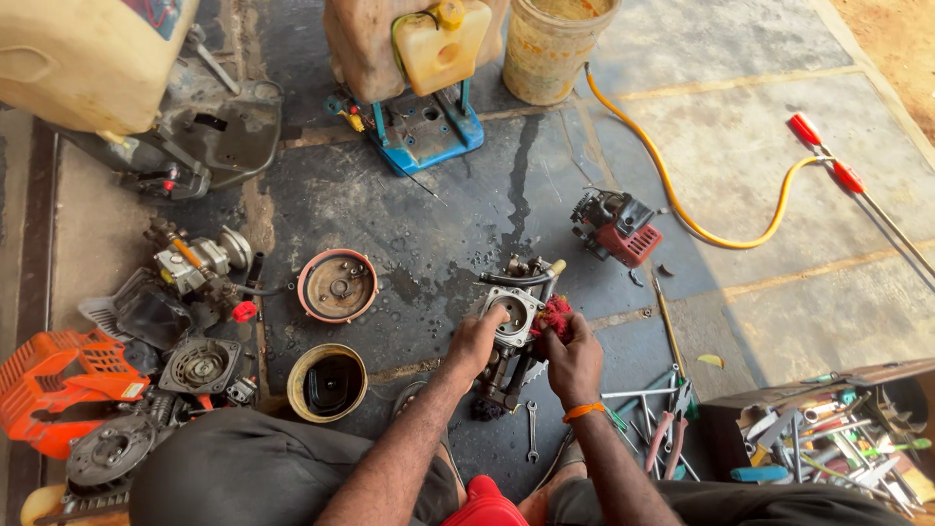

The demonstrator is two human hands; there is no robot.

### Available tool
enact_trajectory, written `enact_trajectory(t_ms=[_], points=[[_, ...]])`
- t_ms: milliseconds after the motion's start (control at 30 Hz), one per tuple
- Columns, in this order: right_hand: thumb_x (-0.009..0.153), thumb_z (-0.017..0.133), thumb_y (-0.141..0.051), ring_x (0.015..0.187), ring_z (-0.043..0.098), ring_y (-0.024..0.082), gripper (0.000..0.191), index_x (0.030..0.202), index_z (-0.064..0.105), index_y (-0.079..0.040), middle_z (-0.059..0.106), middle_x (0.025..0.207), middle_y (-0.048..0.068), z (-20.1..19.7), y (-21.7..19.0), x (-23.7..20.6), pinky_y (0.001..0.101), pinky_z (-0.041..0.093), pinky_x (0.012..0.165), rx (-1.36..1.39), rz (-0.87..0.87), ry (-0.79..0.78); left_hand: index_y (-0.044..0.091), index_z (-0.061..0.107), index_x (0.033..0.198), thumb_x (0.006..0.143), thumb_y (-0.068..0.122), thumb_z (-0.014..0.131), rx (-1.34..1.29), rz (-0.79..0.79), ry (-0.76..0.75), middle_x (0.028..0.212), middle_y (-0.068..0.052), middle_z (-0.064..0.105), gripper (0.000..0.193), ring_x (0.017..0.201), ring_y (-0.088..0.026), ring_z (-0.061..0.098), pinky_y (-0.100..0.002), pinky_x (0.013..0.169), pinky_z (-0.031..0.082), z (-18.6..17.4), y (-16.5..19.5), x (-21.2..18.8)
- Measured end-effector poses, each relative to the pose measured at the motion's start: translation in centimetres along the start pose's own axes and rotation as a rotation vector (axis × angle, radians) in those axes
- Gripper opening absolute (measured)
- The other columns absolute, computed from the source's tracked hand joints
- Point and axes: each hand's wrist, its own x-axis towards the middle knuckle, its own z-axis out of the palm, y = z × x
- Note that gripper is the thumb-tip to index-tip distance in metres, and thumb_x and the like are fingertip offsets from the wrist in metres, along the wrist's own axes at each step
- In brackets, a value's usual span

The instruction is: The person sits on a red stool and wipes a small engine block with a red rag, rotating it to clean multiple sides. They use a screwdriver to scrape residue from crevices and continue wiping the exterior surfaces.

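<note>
While the dark, oil-stained floor (409, 209) spreads out under everything, the biggest things stand at its far edge: a cream tank (93, 58) on the left, a second sprayer with a yellow canister (440, 44) on a blue base in the middle, and a stained bucket (555, 44) beside it. From that bucket a yellow hose (682, 209) curls off to the right. Down on the left lies an orange plastic cover (54, 375) among loose engine parts, with a round rusty-rimmed housing (337, 285) and a black-lined ring (327, 382) nearer the person. A small red and black engine (616, 226) sits just beyond the hands, and a box of tools (828, 438) stands at the right, with pliers (667, 429) and a spanner (532, 429) on the floor near it.

Between the person's knees stands the metal engine block (511, 331), upright on the floor. Their left hand (475, 341) is wrapped around its left side, thumb on the pale square face. Their right hand (573, 360), an orange band at the wrist, is bunched tight on a red rag (551, 317), pressing it against the block's right edge.
</note>
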Motion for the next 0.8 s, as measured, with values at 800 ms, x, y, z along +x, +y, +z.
enact_trajectory(t_ms=[800], points=[[0.088,0.068,-0.015,0.091,0.069,0.033,0.03,0.118,0.07,-0.016,0.067,0.106,0.007,-3.0,-4.6,-0.8,0.0445,0.056,0.074,-0.409,-0.456,-0.101,0.001,0.073,0.115,0.082,0.05,0.058,0.051,-0.005,0.025,0.102,-0.008,0.073,0.062,0.097,-0.02,0.064,-0.033,0.088,0.048,0.5,-1.7,2.0]])
